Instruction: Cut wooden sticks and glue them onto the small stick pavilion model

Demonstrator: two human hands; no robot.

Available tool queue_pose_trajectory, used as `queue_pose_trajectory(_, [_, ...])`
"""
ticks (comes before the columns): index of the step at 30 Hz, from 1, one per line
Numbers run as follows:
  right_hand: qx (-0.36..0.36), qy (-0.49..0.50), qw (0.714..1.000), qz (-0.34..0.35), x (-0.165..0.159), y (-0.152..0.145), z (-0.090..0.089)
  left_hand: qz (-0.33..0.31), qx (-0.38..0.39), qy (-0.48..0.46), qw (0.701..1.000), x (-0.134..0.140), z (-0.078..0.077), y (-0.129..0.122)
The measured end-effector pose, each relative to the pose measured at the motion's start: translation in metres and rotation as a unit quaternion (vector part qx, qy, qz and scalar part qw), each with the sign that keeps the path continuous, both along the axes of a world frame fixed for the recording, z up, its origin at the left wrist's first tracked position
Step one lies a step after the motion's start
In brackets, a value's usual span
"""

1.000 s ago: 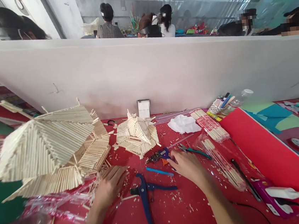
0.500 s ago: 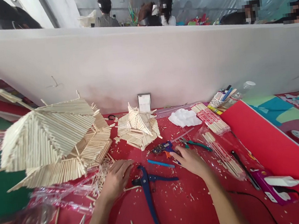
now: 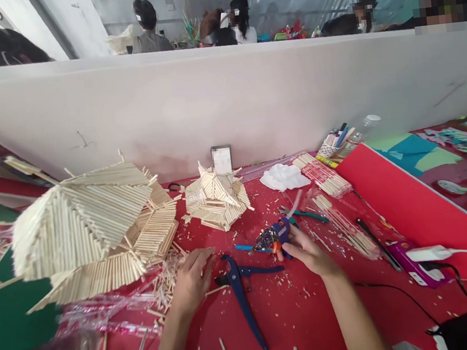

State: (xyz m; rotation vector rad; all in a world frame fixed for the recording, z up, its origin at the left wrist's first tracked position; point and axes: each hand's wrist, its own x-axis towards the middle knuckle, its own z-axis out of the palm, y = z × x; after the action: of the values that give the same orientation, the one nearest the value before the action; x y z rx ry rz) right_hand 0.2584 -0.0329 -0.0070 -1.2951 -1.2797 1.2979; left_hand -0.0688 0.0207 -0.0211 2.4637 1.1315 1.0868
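Note:
My right hand is closed round the handle of a blue hot glue gun with an orange trigger and a grimy nozzle pointing left; a clear glue stick sticks out behind it. Lightly bent, my left hand rests on the red table beside a pile of wooden stick scraps, with nothing visible in its fingers. Blue-handled cutters lie between the hands. Partly behind the gun is a blue strip. A small stick-built roof model stands farther back.
A large stick-built roof fills the left side. Bundled sticks, green-handled pliers, a white tissue and a purple power strip lie to the right. A white partition rises behind; people sit beyond it.
My right hand has closed on the glue gun and lifted it, bringing it slightly right and nearer. The view has shifted a little; my left hand stays by the scraps.

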Motion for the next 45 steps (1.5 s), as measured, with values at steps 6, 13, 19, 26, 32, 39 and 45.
queue_pose_trajectory(6, [0.029,-0.016,0.998,-0.048,-0.003,0.006,0.006,-0.018,-0.019,-0.01,1.0,0.003,0.0,-0.003])
queue_pose_trajectory(13, [0.034,-0.174,0.984,0.001,0.001,0.046,0.045,0.016,0.002,0.01,1.0,-0.008,0.0,0.0])
queue_pose_trajectory(19, [0.043,-0.177,0.983,-0.041,-0.007,0.052,0.038,0.035,0.03,0.044,0.998,-0.013,0.007,0.003])
queue_pose_trajectory(26, [0.039,-0.165,0.985,-0.039,-0.017,0.047,0.024,0.036,0.021,0.046,0.998,-0.012,-0.004,0.004])
queue_pose_trajectory(32, [0.032,-0.176,0.983,-0.029,-0.022,0.049,0.022,0.037,0.037,0.045,0.998,-0.011,-0.005,0.003])
queue_pose_trajectory(39, [0.031,-0.175,0.984,-0.014,-0.025,0.051,0.021,0.031,0.037,0.032,0.998,-0.009,-0.001,0.003])
queue_pose_trajectory(45, [0.034,-0.166,0.986,0.003,-0.027,0.05,0.026,0.024,0.035,0.021,0.999,-0.007,0.001,0.002])
